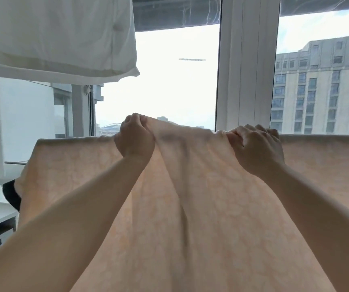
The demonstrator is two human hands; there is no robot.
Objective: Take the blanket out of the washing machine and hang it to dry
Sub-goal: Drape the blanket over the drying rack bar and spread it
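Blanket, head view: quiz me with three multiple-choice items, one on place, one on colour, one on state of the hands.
1. Where does the white bedding hang relative to the blanket?
A. upper left, above it
B. lower right, below it
C. folded on top of it

2. What colour is the blanket?
A. dark blue
B. pale peach
C. bright green

3. How do the hands meet the blanket?
A. both lie flat and open
B. only one touches it
C. both grip its top edge

Answers: 1 A, it hangs in the upper left corner of the view. 2 B, the cloth is pale peach with a faint pattern. 3 C, left hand and right hand curl round bunched cloth.
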